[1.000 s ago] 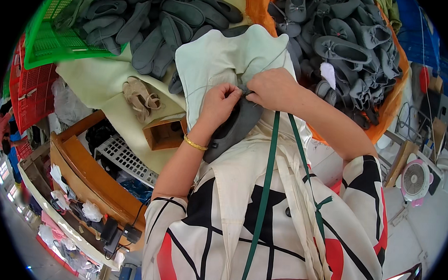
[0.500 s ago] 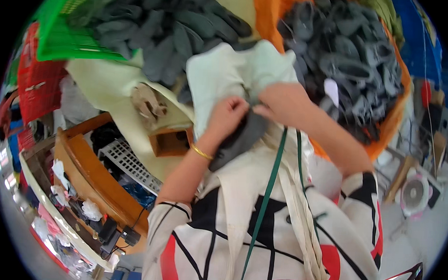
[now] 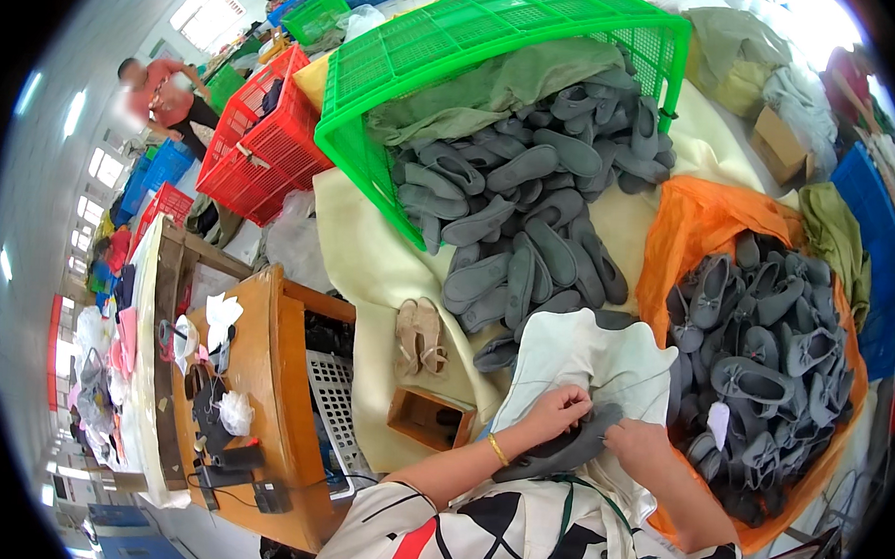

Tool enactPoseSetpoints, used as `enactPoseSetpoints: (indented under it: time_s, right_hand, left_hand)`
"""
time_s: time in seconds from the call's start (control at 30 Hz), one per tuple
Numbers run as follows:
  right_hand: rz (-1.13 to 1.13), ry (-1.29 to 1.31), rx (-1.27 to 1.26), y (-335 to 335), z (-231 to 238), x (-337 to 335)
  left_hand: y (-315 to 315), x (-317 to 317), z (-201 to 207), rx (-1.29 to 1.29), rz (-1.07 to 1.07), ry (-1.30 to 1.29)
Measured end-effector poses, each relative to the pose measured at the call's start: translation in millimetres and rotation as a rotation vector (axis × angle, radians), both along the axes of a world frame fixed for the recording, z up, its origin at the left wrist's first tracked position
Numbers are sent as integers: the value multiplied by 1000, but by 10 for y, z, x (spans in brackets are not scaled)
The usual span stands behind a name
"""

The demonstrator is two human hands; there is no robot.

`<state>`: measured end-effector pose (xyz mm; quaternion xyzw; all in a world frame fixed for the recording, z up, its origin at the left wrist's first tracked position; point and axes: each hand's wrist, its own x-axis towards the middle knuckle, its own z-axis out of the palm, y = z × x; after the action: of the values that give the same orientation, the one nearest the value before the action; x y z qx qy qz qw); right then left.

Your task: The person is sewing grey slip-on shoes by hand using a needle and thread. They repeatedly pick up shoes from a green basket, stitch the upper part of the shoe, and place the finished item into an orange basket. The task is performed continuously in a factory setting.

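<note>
A dark grey slip-on shoe [image 3: 566, 451] lies over my lap on a white cloth [image 3: 589, 354]. My left hand [image 3: 559, 412], below a yellow bangle, is closed on the shoe's upper edge, its fingers curled together. On the other side of the shoe, my right hand [image 3: 635, 448] is pinched at its edge; whatever small thing those fingertips hold is too small to make out. A large heap of grey shoes [image 3: 529, 253] spills toward me. More grey shoes with bows [image 3: 753, 378] fill an orange sack [image 3: 685, 225] at my right.
A green crate [image 3: 498, 27] lies tipped behind the heap. Beige shoes [image 3: 422, 338] and a small wooden box [image 3: 426, 418] rest on a pale yellow sheet [image 3: 354, 240] at left. A wooden desk [image 3: 264, 371] and red crate [image 3: 264, 142] stand farther left. Another person [image 3: 166, 97] is far back.
My view has tilted up and turned, so the hands appear lower and farther right. The hands have moved from close together to either side of the shoe.
</note>
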<state>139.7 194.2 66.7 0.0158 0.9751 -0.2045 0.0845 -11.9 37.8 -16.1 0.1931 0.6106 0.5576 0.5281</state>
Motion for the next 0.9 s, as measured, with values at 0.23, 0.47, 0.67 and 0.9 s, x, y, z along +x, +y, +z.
enactPoseSetpoints:
  time_s: [0.23, 0.47, 0.67, 0.9]
  right_hand:
    - [-58, -9, 67, 111, -107, 195]
    - [-880, 105, -1346, 396, -73, 463]
    - [-962, 826, -2272, 1605, -404, 1425]
    - [-949, 1046, -2189, 2479, -826, 3096]
  left_hand:
    - [77, 140, 6, -53, -138, 115]
    - [42, 147, 31, 18, -84, 331]
    - [-6, 42, 191, -64, -75, 704]
    - [-82, 80, 191, -166, -287, 837]
